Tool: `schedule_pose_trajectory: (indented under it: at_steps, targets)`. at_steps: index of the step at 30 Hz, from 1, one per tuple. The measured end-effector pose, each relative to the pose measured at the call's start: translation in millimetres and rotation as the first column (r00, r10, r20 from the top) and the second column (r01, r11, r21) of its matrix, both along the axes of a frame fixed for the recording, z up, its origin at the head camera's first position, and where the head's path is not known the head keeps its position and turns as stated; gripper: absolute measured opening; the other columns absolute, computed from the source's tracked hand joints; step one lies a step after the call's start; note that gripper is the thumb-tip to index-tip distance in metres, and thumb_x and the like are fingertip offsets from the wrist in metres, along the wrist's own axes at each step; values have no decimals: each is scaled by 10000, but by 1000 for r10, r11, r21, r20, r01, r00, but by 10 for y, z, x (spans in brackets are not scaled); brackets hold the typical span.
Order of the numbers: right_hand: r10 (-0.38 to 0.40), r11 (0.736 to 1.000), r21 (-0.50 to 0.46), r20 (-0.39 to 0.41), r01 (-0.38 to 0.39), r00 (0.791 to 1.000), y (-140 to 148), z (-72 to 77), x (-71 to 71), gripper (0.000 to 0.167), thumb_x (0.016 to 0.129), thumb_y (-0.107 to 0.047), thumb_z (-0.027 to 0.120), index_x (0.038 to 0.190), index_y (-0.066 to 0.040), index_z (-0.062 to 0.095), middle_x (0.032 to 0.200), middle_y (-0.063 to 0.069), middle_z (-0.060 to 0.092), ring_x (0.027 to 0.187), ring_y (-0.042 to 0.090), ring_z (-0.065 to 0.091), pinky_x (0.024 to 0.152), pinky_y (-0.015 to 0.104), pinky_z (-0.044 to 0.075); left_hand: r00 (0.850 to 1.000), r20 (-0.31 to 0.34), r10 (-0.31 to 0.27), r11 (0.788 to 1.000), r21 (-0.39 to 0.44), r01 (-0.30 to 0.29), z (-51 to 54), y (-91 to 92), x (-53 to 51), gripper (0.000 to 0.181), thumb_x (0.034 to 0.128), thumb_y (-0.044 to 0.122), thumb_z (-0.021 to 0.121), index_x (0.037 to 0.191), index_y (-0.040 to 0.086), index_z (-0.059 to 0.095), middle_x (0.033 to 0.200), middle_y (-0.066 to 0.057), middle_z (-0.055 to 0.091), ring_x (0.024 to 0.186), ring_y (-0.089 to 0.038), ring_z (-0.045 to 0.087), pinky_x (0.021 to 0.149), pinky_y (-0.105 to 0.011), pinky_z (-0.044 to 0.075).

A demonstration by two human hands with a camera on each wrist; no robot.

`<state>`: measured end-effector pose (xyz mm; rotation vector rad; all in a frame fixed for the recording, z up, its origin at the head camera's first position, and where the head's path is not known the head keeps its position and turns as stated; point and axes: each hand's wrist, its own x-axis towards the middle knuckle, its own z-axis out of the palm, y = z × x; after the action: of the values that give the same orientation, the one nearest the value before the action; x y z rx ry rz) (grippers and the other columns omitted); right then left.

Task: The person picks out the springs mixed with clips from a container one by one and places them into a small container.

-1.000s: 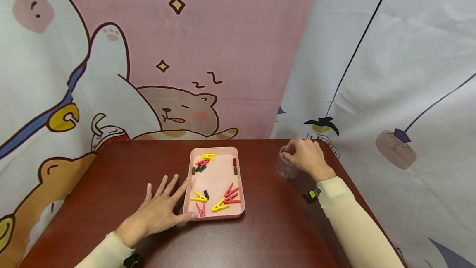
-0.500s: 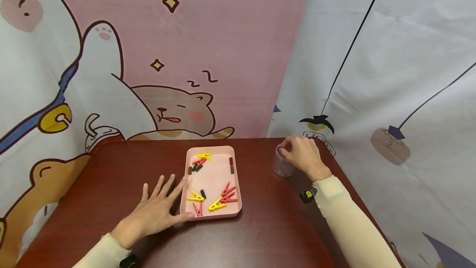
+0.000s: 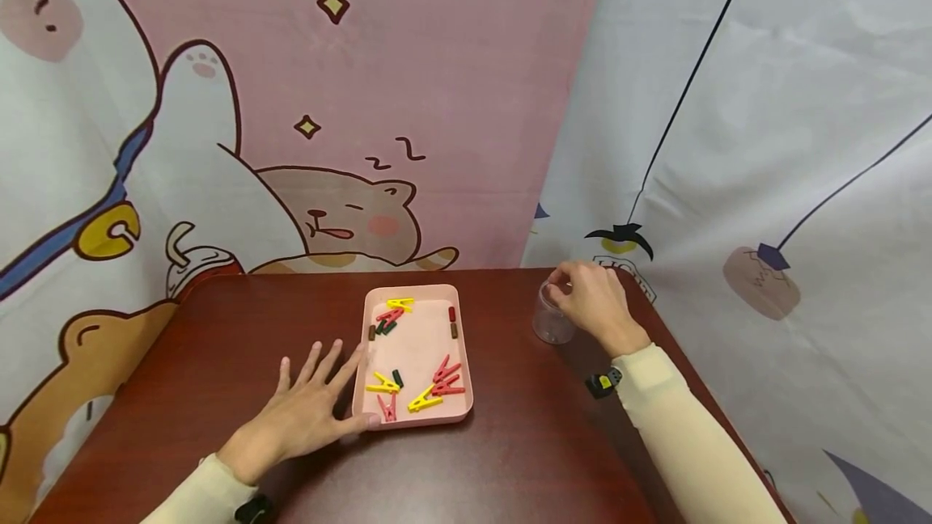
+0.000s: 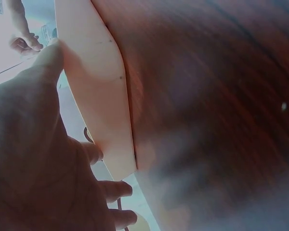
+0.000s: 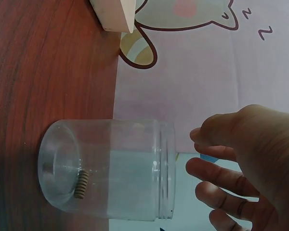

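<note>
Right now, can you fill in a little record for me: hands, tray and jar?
Left hand: fingers spread, touching the pink tray
Right hand: above the jar, no held thing visible
Tray holds: yellow clips, red clips, small green pieces, brown pieces, a red piece
Jar: clear, upright on the table
Jar holds: one brown ridged piece at the bottom

The jar (image 5: 135, 139) looks glossy plastic, the tray (image 3: 415, 354) smooth, the table (image 3: 539, 443) wooden.

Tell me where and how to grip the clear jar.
I'd take the clear jar around its smooth wall, below the ridged neck, probably from the right: it stands upright, its body is round, and the right hand is nearest that side.
</note>
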<state>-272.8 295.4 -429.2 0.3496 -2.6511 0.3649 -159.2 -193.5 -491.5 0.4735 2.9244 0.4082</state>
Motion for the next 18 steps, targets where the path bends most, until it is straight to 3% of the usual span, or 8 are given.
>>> schedule_pose_trajectory:
  at_steps: [4,9,18]
  targets:
    - [16,1000,-3,-25,-16,1000,-49,32,30,85,1000,-182,877,1062,-127,895,986,86,869,840,292,792,691,492,617,1000,3,-10,1000,-4,10,4,8,-4,1177,958,910,694,1868,273,306,1936,-238,255,1789,-607,172,1320,-958,78]
    - [89,996,-5,-38,-89,995,-269,95,78,93,1013,-198,884,1069,-126,898,1019,82,861,868,281,830,732,499,652,1000,-11,-12,1000,-8,12,9,14,-8,1195,952,915,697,1871,265,297,1933,-235,267,1789,-603,184,1321,-957,86]
    - [178,983,45,13,-179,984,-740,128,157,145,1005,-258,912,1105,-155,890,1090,53,862,991,316,817,800,500,641,999,-40,-21,1000,-20,21,16,18,-11,1215,939,934,693,1865,244,316,1926,-237,287,1785,-599,207,1325,-953,102]
